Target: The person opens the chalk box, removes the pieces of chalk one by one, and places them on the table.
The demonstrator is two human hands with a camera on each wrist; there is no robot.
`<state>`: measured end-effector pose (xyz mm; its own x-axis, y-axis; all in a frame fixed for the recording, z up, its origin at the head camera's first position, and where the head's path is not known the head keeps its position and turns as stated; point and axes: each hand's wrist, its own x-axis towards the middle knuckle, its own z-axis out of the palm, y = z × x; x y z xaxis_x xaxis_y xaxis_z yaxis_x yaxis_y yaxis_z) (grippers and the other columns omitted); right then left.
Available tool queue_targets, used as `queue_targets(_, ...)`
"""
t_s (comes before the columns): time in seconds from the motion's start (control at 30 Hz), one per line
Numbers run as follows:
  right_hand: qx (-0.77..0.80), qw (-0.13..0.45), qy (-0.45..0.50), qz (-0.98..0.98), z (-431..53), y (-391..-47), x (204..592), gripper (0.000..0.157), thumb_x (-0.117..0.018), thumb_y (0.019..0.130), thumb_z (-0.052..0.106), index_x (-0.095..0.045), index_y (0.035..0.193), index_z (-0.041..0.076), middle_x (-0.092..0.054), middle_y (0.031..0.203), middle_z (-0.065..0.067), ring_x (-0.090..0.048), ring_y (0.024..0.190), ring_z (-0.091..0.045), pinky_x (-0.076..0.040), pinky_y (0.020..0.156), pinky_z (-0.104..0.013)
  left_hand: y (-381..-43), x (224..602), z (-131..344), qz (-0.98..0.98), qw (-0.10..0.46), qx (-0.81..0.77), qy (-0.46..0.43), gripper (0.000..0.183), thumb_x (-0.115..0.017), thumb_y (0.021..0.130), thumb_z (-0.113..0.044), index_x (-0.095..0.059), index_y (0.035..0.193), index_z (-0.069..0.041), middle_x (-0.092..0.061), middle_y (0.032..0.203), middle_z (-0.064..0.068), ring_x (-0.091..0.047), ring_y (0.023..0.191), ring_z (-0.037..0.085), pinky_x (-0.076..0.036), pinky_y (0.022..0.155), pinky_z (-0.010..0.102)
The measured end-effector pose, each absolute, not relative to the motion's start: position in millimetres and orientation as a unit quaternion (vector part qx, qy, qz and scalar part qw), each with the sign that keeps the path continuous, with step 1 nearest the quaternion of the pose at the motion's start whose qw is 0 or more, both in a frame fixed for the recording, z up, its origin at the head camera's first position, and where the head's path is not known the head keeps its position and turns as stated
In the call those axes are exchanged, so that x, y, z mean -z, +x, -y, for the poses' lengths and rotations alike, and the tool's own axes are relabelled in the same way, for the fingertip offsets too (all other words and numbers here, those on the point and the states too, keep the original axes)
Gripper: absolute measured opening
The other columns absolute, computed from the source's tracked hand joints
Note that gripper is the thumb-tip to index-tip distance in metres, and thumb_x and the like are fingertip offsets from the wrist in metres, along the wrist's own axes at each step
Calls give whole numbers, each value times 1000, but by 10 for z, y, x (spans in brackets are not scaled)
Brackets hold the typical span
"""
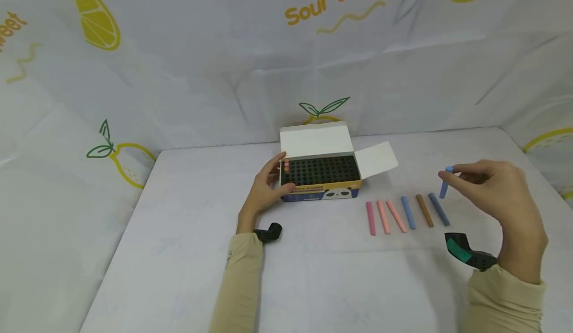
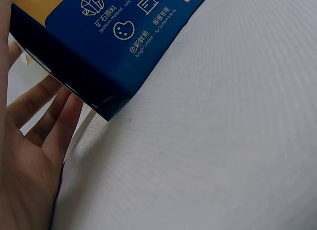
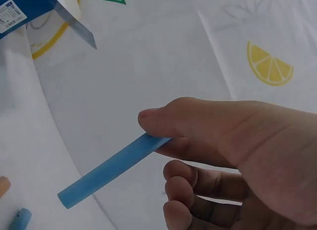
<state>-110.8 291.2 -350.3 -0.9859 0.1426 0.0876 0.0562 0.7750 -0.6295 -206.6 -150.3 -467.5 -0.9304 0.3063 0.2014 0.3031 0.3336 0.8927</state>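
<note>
My right hand (image 1: 497,189) pinches a light blue chalk stick (image 3: 111,173) by one end between thumb and index finger, the other fingers curled below. It is held above the right end of a row of chalk sticks: a magenta one (image 1: 371,218), two pink ones, a blue one (image 1: 408,212), a brown one (image 1: 425,210) and a darker blue one (image 1: 439,209). My left hand (image 1: 264,191) grips the left end of an opened chalk box (image 1: 341,194), thumb at the front corner, fingers behind. A few orange-pink chalks (image 1: 286,164) stand in its black holed insert (image 1: 322,170).
The box's white lid (image 1: 317,140) stands raised at the back, and a side flap (image 1: 377,160) sticks out to the right. A white cloth covers the table (image 1: 313,278); a lemon-print cloth (image 1: 201,89) hangs behind it.
</note>
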Motion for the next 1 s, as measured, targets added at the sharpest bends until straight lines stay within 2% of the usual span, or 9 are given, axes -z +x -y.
queue_targets(0.07,-318,48,-57,945,-2995,-1102,3520,47,-75,93,36,-74,116,-4,-57,73,36,-44,69,22,-39,58,-10,-2066,4670,1502,-817,2,-546,186,97,-70,75,-80,-39,156,-36,-57,136,9,-55,125,27,-46,113,50)
queue_targets(0.23,-289,10,-68,955,-3143,-1095,3569,53,-76,91,41,-73,117,-4,-72,84,5,-41,69,21,-40,60,-16,-2069,4658,1513,-812,10,-553,186,92,-76,79,-69,-39,157,-35,-56,138,9,-54,127,26,-45,114,49)
queue_targets(0.3,-287,-6,-71,955,-3184,-1088,3591,54,-76,90,43,-73,117,-4,-72,85,3,-43,69,19,-40,60,-18,-2070,4655,1518,-810,12,-556,186,88,-80,83,-57,-40,157,-33,-56,139,9,-54,127,26,-45,115,50)
queue_targets(0.43,-288,-33,-63,955,-3269,-1073,3637,56,-78,90,42,-72,119,-5,-67,79,12,-46,70,15,-40,60,-17,-2069,4654,1515,-807,15,-561,185,82,-82,86,-31,-41,157,-29,-56,140,12,-53,127,29,-43,115,53)
queue_targets(0.53,-284,-53,-56,956,-3347,-1059,3664,57,-77,90,42,-71,120,-6,-72,85,5,-44,70,18,-41,62,-19,-2067,4656,1511,-804,16,-565,185,82,-81,86,-22,-41,157,-27,-56,139,14,-53,126,32,-43,115,55)
queue_targets(0.67,-270,-84,-55,958,-3452,-1047,3698,58,-76,90,44,-72,120,-6,-77,93,-11,-44,70,19,-42,63,-22,-2065,4654,1514,-805,14,-564,185,83,-82,85,-30,-41,157,-28,-57,137,13,-54,126,30,-44,114,53)
queue_targets(0.83,-252,-122,-52,959,-3527,-1071,3744,64,-75,89,48,-71,122,-6,-73,107,-27,-51,74,6,-46,65,-27,-2063,4658,1516,-809,11,-557,185,87,-81,83,-52,-41,157,-32,-58,136,11,-55,125,27,-46,113,50)
queue_targets(0.9,-254,-129,-49,957,-3532,-1085,3764,64,-75,90,48,-70,124,-6,-71,112,-31,-53,76,1,-46,66,-28,-2062,4660,1516,-810,10,-556,185,88,-80,82,-56,-40,157,-32,-58,136,11,-55,125,27,-46,113,51)
queue_targets(1.0,-264,-124,-47,955,-3526,-1094,3794,63,-74,91,47,-69,125,-6,-73,108,-26,-52,75,5,-46,67,-28,-2061,4660,1517,-809,11,-557,185,87,-81,83,-53,-40,157,-33,-58,136,11,-54,126,28,-46,113,52)
